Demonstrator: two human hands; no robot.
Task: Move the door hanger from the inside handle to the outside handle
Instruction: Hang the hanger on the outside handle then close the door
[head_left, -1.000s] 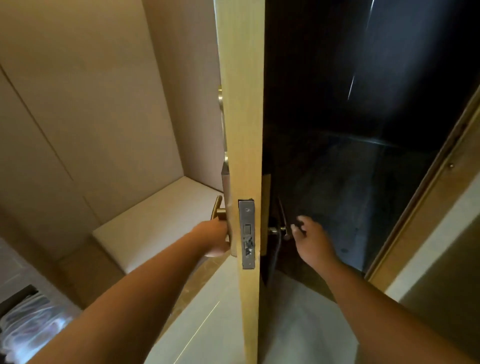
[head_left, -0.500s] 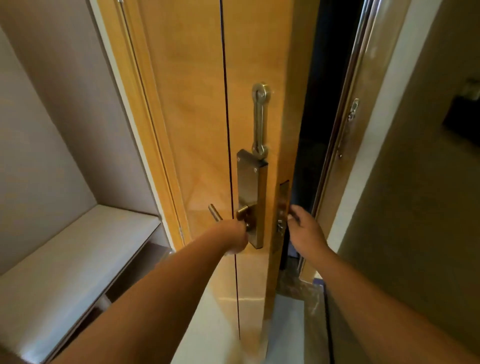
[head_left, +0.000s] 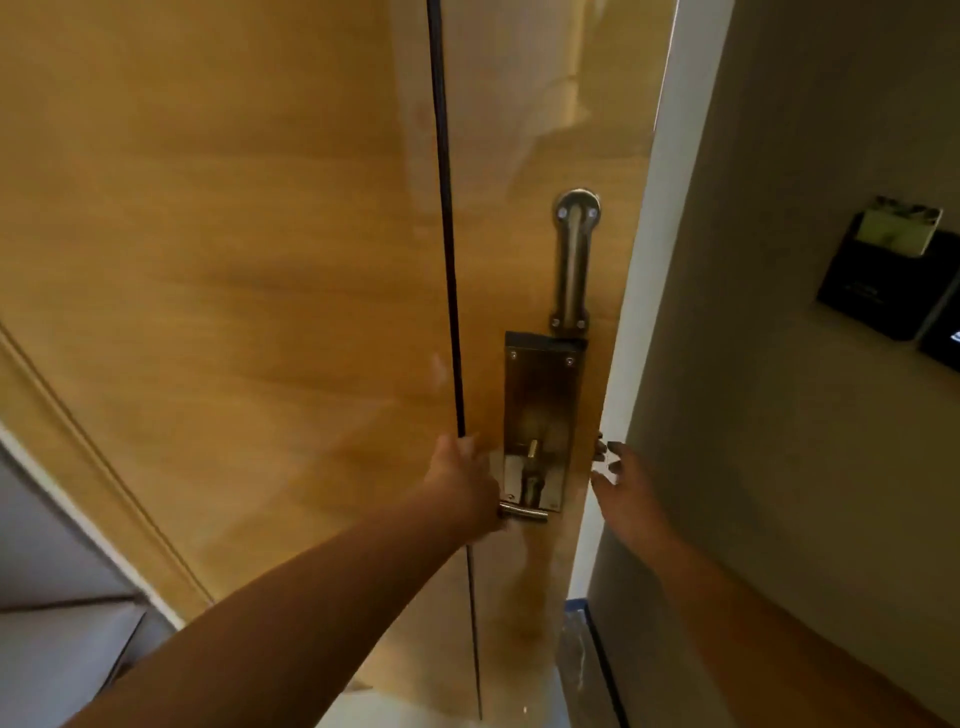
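Note:
The wooden door (head_left: 260, 260) fills the view with its inside face toward me and its edge against the white frame (head_left: 644, 291). My left hand (head_left: 464, 486) is closed around the end of the metal inside handle (head_left: 525, 513), which sticks out from a tall lock plate (head_left: 540, 405). My right hand (head_left: 621, 486) hovers at the door's edge beside the frame, fingers spread, holding nothing. No door hanger shows anywhere. The outside handle is hidden behind the door.
A metal swing-bar guard (head_left: 571, 260) is mounted above the lock plate. On the grey wall to the right hangs a black key-card holder (head_left: 883, 270) with a card in it. A pale bench (head_left: 62, 654) sits at the lower left.
The door has swung from wide open to against the frame. My right hand has come off the outside handle and out of the gap. My left hand stays on the inside handle.

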